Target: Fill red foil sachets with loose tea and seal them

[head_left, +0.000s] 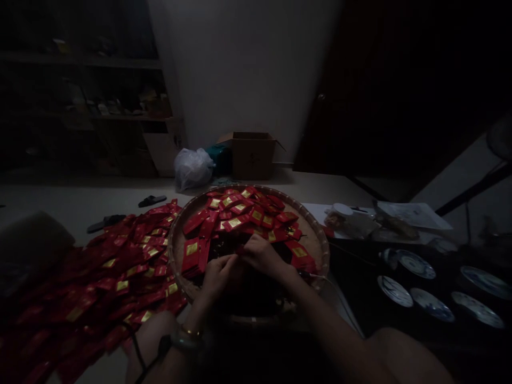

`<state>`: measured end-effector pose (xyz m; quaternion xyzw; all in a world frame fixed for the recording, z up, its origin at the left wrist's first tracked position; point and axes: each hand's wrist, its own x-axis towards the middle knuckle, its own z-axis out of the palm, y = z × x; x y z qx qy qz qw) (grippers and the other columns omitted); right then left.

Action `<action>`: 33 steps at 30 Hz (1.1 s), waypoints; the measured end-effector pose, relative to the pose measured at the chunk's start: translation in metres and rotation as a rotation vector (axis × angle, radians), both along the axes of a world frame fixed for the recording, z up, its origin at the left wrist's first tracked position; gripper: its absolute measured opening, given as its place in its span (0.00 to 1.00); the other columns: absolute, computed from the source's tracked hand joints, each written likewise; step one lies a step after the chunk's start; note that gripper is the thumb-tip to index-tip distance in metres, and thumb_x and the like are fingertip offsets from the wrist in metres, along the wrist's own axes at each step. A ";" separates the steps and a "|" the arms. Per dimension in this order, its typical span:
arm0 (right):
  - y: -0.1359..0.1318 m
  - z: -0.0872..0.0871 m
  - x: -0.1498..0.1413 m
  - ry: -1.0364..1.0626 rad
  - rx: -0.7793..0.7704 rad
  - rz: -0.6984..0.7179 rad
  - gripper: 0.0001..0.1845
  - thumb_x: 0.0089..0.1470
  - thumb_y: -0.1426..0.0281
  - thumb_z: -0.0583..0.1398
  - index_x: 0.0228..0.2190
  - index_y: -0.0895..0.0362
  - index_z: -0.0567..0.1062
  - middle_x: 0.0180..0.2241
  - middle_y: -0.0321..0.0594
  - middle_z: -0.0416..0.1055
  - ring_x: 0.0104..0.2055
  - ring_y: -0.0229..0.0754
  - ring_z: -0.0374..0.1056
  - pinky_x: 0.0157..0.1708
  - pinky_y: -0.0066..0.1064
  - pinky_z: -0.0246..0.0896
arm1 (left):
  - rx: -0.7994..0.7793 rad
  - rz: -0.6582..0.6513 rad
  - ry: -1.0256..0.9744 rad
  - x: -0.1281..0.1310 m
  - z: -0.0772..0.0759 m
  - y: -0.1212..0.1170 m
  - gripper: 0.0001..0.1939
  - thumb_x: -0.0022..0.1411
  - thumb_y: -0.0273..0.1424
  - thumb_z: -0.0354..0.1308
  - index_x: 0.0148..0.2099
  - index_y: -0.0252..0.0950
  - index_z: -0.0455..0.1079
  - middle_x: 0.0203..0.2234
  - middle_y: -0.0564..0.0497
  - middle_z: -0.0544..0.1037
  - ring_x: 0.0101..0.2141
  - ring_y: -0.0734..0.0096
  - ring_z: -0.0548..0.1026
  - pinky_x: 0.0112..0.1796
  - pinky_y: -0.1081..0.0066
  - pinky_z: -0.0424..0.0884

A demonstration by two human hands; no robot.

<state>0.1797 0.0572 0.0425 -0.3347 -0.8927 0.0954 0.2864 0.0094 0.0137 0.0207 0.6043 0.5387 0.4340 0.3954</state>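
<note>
Over a large round woven bamboo tray [323,246], my two hands meet near the middle. My left hand [218,273] is closed, thumb and fingers pinched towards the right. My right hand [262,255] is closed as well, its fingertips bent down against the left ones. A bit of a red packet [240,250] shows between them; most of it is hidden by the fingers. Red packets with gold labels [236,222] are heaped in the back of the tray. Stacked packets [192,256] stand at its left side, more [300,255] at its right. Dark contents in the tray's front are hard to make out.
A big pile of red packets [140,282] covers the floor at left, with dark slippers [152,200] behind. A white plastic bag [194,168] and an open cardboard box [253,157] stand by the wall. Blue-and-white plates [432,305] lie on a dark surface at right.
</note>
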 end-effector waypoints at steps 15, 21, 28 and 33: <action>-0.028 0.006 -0.011 -0.045 -0.694 -0.060 0.17 0.51 0.65 0.60 0.17 0.60 0.66 0.17 0.29 0.55 0.22 0.32 0.55 0.23 0.23 0.49 | 0.213 0.056 0.089 0.001 0.001 -0.006 0.12 0.56 0.36 0.55 0.34 0.37 0.77 0.32 0.46 0.82 0.34 0.63 0.78 0.37 0.68 0.71; -0.027 0.001 -0.008 0.005 -0.841 0.026 0.16 0.58 0.64 0.52 0.23 0.60 0.67 0.21 0.32 0.59 0.26 0.33 0.55 0.25 0.23 0.51 | 0.258 0.075 0.169 -0.005 -0.004 0.002 0.11 0.55 0.37 0.56 0.31 0.38 0.78 0.40 0.43 0.80 0.42 0.58 0.76 0.47 0.59 0.68; -0.014 0.007 0.003 0.000 -1.067 0.043 0.18 0.59 0.58 0.52 0.27 0.59 0.71 0.23 0.32 0.63 0.27 0.35 0.59 0.32 0.27 0.58 | -0.025 -0.008 0.012 -0.010 0.003 0.015 0.19 0.55 0.40 0.54 0.43 0.34 0.74 0.37 0.45 0.81 0.40 0.61 0.77 0.43 0.65 0.72; -0.011 0.024 0.001 -0.190 -0.764 0.150 0.23 0.59 0.63 0.53 0.16 0.57 0.62 0.16 0.28 0.55 0.26 0.36 0.62 0.56 0.43 0.49 | -0.167 -0.219 0.030 -0.024 0.005 0.011 0.19 0.52 0.43 0.59 0.43 0.37 0.76 0.43 0.46 0.80 0.44 0.60 0.76 0.44 0.68 0.71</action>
